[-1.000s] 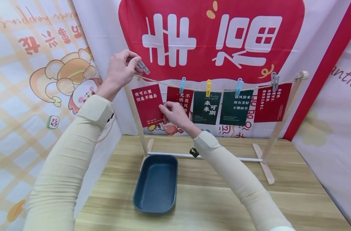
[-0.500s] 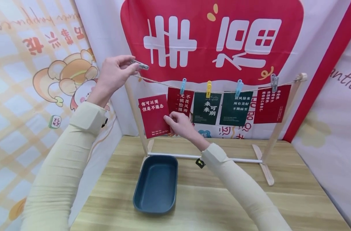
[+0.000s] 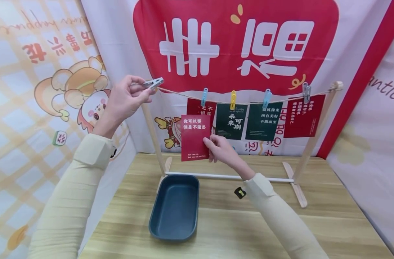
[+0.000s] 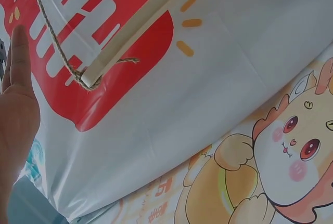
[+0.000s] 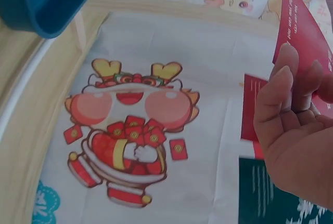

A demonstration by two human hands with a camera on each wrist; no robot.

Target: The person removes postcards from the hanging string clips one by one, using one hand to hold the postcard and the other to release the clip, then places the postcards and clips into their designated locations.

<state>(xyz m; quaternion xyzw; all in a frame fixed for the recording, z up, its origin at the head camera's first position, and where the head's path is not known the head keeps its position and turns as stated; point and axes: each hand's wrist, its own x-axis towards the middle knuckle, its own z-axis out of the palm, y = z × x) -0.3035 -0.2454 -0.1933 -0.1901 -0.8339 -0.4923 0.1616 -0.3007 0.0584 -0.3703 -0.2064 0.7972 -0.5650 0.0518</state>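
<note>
My left hand [image 3: 125, 99] pinches a grey clothespin [image 3: 155, 83] at the left end of a twine line [image 3: 180, 94]. In the left wrist view, the left hand [image 4: 20, 115] shows only at the edge, beside the knotted twine [image 4: 57, 50]. My right hand [image 3: 221, 147] grips a red card [image 3: 194, 142] with white writing by its right edge, in front of the hanging row. The right wrist view has that card [image 5: 302, 26] between thumb and fingers. Clipped to the line hang a red card [image 3: 193, 107], two green cards [image 3: 229, 126] and another red card [image 3: 300, 124].
Blue, yellow and grey clothespins hold the hanging cards, among them a yellow clothespin [image 3: 233, 100]. A wooden stand [image 3: 153, 133] with a white crossbar [image 3: 210, 176] carries the line. Below it, a dark blue basin [image 3: 174, 208] rests on the wooden table [image 3: 249, 226].
The right hand has drawn the red card rightward and down, away from the left post. The left hand has lowered slightly, and the grey clothespin has turned in its fingers.
</note>
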